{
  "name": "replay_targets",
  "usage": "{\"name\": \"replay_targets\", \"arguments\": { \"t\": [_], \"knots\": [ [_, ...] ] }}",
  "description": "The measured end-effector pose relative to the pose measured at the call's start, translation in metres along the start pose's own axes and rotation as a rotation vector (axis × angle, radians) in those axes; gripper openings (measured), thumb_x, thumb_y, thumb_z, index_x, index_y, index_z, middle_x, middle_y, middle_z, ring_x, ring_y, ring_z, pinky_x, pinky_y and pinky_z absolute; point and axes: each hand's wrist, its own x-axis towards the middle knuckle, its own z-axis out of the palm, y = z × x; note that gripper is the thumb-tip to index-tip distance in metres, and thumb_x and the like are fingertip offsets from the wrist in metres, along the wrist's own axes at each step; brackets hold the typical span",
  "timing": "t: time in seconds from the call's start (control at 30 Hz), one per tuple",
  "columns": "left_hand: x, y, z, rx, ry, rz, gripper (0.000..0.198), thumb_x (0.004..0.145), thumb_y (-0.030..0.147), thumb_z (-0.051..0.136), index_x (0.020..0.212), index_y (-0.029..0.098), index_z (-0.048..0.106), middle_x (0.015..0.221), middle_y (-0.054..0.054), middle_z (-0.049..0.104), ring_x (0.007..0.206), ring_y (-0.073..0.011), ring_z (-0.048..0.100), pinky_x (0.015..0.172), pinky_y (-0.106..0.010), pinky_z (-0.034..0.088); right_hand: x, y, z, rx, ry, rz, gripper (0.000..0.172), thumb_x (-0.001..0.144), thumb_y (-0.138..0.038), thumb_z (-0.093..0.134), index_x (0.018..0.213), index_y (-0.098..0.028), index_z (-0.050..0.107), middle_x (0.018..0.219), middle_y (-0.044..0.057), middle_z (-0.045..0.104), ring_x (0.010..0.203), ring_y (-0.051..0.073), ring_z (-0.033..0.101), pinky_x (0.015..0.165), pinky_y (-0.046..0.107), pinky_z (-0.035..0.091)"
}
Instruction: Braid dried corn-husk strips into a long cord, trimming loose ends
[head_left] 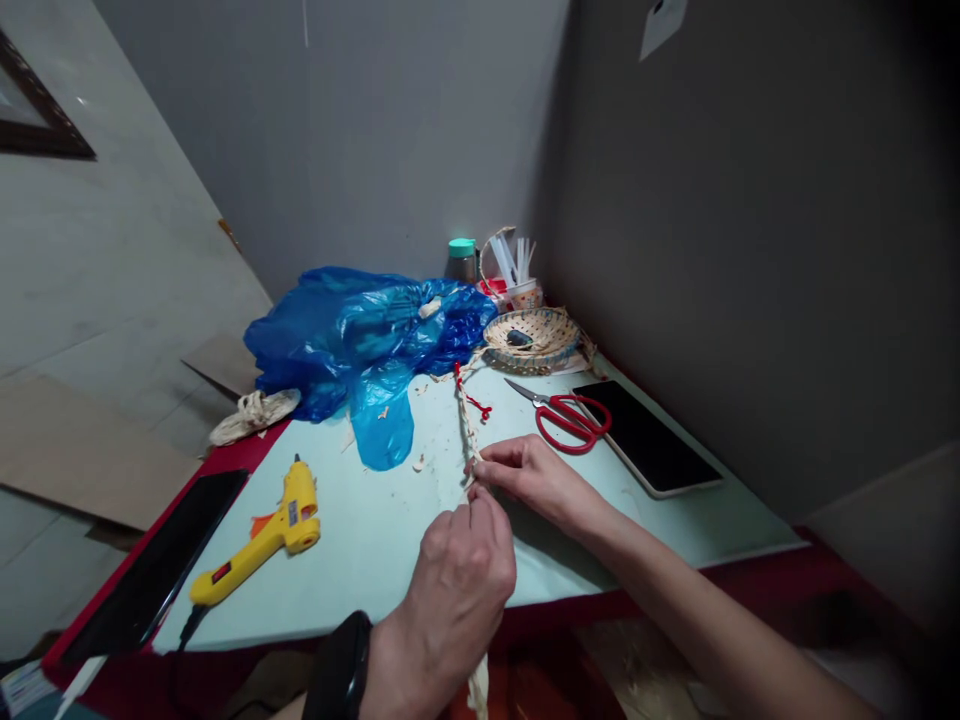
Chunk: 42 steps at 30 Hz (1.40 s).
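A pale braided cord (pixel 466 425) runs from the far part of the table toward me, with red string (pixel 477 405) at its far end. My left hand (pixel 469 555), a dark watch on its wrist, is closed round the near part of the cord. Loose pale strands hang below it past the table edge. Just beyond, my right hand (pixel 525 475) pinches the braid between thumb and fingers. To the right of the braid lie red-handled scissors (pixel 570 420), blades partly spread.
A yellow glue gun (pixel 270 535) and a dark phone (pixel 161 560) lie left; a tablet (pixel 649 435) lies right. Behind are a blue plastic bag (pixel 360 330), a woven basket (pixel 536 335), a cup of glue sticks (pixel 525 293) and a green-lidded jar (pixel 462 260). A woven slipper (pixel 255 417) rests at the left edge.
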Motion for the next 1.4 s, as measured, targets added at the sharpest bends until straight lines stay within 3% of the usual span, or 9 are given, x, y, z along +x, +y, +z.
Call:
{"name": "replay_targets", "arguments": {
  "t": [0.13, 0.23, 0.33, 0.43, 0.57, 0.73, 0.93, 1.2, 1.4],
  "knots": [
    [0.007, -0.029, -0.012, -0.541, 0.056, -0.236, 0.023, 0.089, 0.025, 0.047, 0.082, 0.016, 0.066, 0.081, -0.009, 0.065, 0.082, -0.0242, 0.058, 0.075, -0.038, 0.045, -0.001, -0.003, -0.001, 0.032, 0.006, -0.006, 0.030, 0.083, -0.033, 0.057, 0.066, -0.010, 0.063, 0.051, -0.004, 0.042, 0.048, 0.007, 0.027, 0.049, 0.022, 0.021],
    [0.021, -0.051, -0.012, -0.942, 0.069, -0.568, 0.032, 0.085, 0.035, 0.056, 0.111, 0.016, 0.057, 0.103, -0.011, 0.061, 0.090, -0.0221, 0.057, 0.082, -0.037, 0.044, -0.002, -0.002, -0.002, 0.065, -0.028, -0.029, 0.030, 0.085, -0.034, 0.057, 0.069, -0.010, 0.065, 0.054, -0.004, 0.042, 0.049, 0.007, 0.028, 0.049, 0.021, 0.023],
    [0.032, -0.059, -0.003, -1.539, -0.157, -0.546, 0.063, 0.081, 0.028, 0.060, 0.137, 0.019, 0.034, 0.098, -0.007, 0.060, 0.085, -0.0183, 0.060, 0.081, -0.034, 0.045, -0.003, -0.001, -0.002, 0.156, -0.088, -0.046, 0.028, 0.088, -0.034, 0.054, 0.075, -0.011, 0.063, 0.062, -0.001, 0.052, 0.053, 0.008, 0.041, 0.055, 0.021, 0.032],
    [0.037, -0.056, 0.006, -1.915, -0.330, -0.479, 0.053, 0.079, 0.022, 0.060, 0.129, 0.016, 0.042, 0.075, 0.000, 0.055, 0.061, -0.0103, 0.053, 0.062, -0.024, 0.042, -0.004, -0.001, -0.001, 0.150, -0.119, -0.075, 0.025, 0.090, -0.031, 0.048, 0.081, -0.012, 0.061, 0.071, 0.004, 0.060, 0.068, 0.013, 0.054, 0.067, 0.024, 0.040],
    [0.036, -0.051, 0.012, -1.892, -0.330, -0.498, 0.016, 0.081, 0.024, 0.057, 0.091, 0.012, 0.057, 0.071, 0.001, 0.049, 0.048, -0.0023, 0.029, 0.044, -0.017, 0.021, -0.003, -0.001, -0.002, -0.053, -0.066, -0.104, 0.023, 0.089, -0.025, 0.047, 0.074, -0.013, 0.059, 0.072, 0.003, 0.059, 0.067, 0.013, 0.051, 0.066, 0.023, 0.039],
    [0.034, -0.049, 0.012, -1.826, -0.254, -0.674, 0.027, 0.080, 0.024, 0.055, 0.105, 0.020, 0.048, 0.061, 0.007, 0.040, 0.045, -0.0040, 0.026, 0.042, -0.017, 0.016, -0.003, 0.002, -0.002, -0.202, -0.021, -0.097, 0.027, 0.090, -0.024, 0.042, 0.067, -0.016, 0.052, 0.063, -0.001, 0.050, 0.057, 0.010, 0.040, 0.053, 0.022, 0.031],
    [0.034, -0.046, 0.013, -1.875, -0.228, -0.787, 0.030, 0.073, 0.019, 0.056, 0.101, 0.018, 0.046, 0.054, 0.010, 0.035, 0.042, -0.0037, 0.019, 0.041, -0.018, 0.010, -0.010, 0.003, 0.003, -0.490, 0.091, -0.142, 0.024, 0.094, -0.025, 0.039, 0.099, -0.017, 0.061, 0.085, 0.004, 0.063, 0.080, 0.017, 0.054, 0.072, 0.028, 0.038],
    [0.032, -0.048, 0.017, -1.479, -0.228, -0.632, 0.014, 0.075, 0.026, 0.054, 0.068, 0.015, 0.049, 0.054, 0.007, 0.034, 0.047, -0.0059, 0.026, 0.043, -0.020, 0.017, -0.015, 0.003, 0.005, -0.671, 0.143, -0.113, 0.017, 0.095, -0.029, 0.039, 0.088, -0.018, 0.051, 0.076, 0.002, 0.059, 0.070, 0.016, 0.051, 0.063, 0.026, 0.034],
    [0.035, -0.051, 0.015, -1.636, -0.284, -0.592, 0.027, 0.081, 0.030, 0.044, 0.058, 0.019, 0.040, 0.050, 0.006, 0.032, 0.044, -0.0072, 0.023, 0.041, -0.022, 0.017, -0.015, 0.001, 0.001, -0.755, 0.129, -0.137, 0.015, 0.095, -0.027, 0.040, 0.088, -0.018, 0.051, 0.071, 0.001, 0.057, 0.064, 0.014, 0.050, 0.061, 0.025, 0.033]
  ]
}}
